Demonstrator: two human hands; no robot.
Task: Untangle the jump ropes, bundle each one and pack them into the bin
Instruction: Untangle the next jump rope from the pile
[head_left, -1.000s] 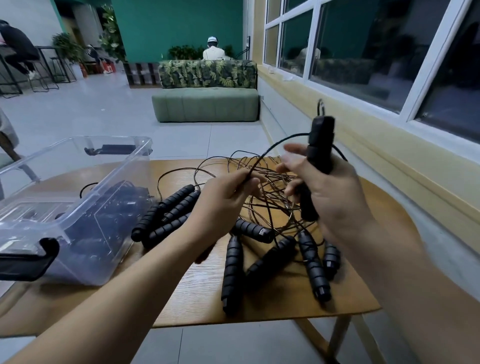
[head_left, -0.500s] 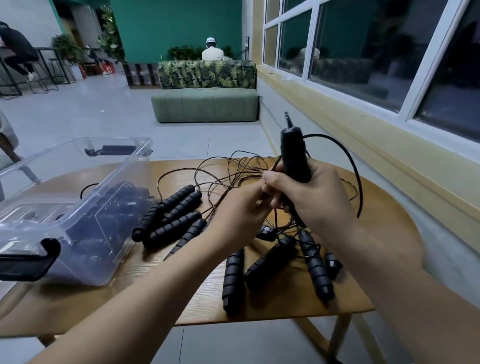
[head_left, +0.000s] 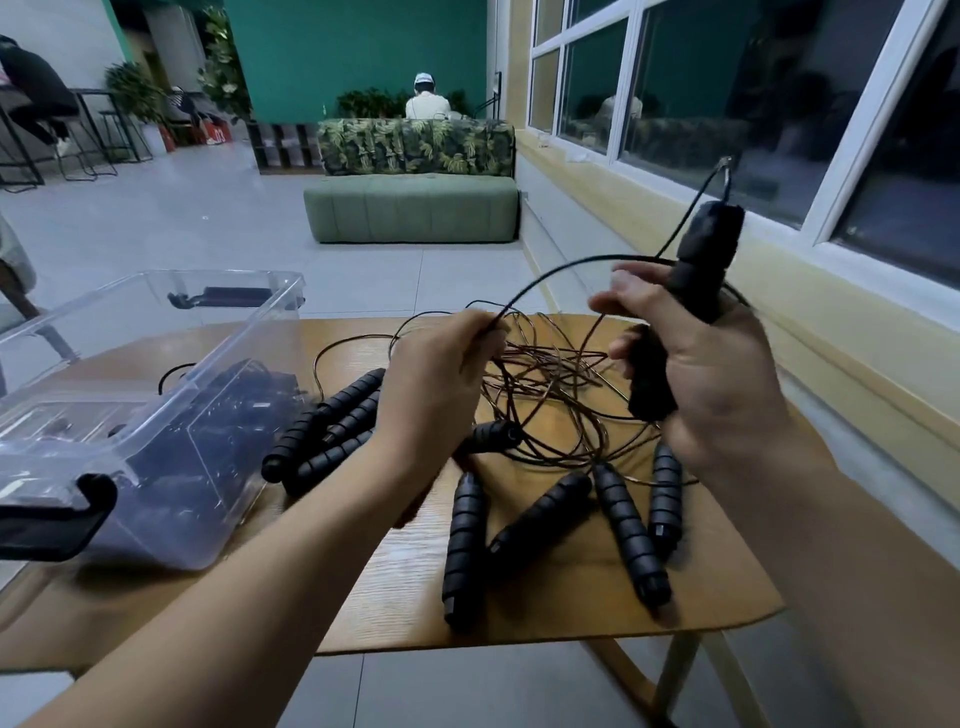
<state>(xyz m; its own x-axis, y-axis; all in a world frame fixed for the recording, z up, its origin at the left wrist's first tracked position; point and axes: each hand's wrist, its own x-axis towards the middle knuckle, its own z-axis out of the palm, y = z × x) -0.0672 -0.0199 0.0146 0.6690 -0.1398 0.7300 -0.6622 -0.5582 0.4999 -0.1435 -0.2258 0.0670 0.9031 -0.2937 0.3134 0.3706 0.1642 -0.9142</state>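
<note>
A tangle of thin rope cords (head_left: 545, 384) lies on the wooden table (head_left: 545, 597), with several black ribbed handles (head_left: 462, 540) spread around it. My right hand (head_left: 711, 374) grips two black handles (head_left: 701, 270) upright above the table's right side. From the upper handle a black cord (head_left: 561, 273) arcs left to my left hand (head_left: 441, 384), which pinches it above the tangle. The clear plastic bin (head_left: 218, 415) stands at the left and holds dark bundled ropes.
Three handles (head_left: 332, 421) lie side by side against the bin's right wall. The bin has black latches (head_left: 57, 519) at its ends. Behind the table are grey floor, a green sofa (head_left: 415, 208) and seated people. A yellow window ledge (head_left: 831, 332) runs along the right.
My right hand has swung the held handles up and to the right, away from my left hand. The cord between the hands has drawn out into a long arc.
</note>
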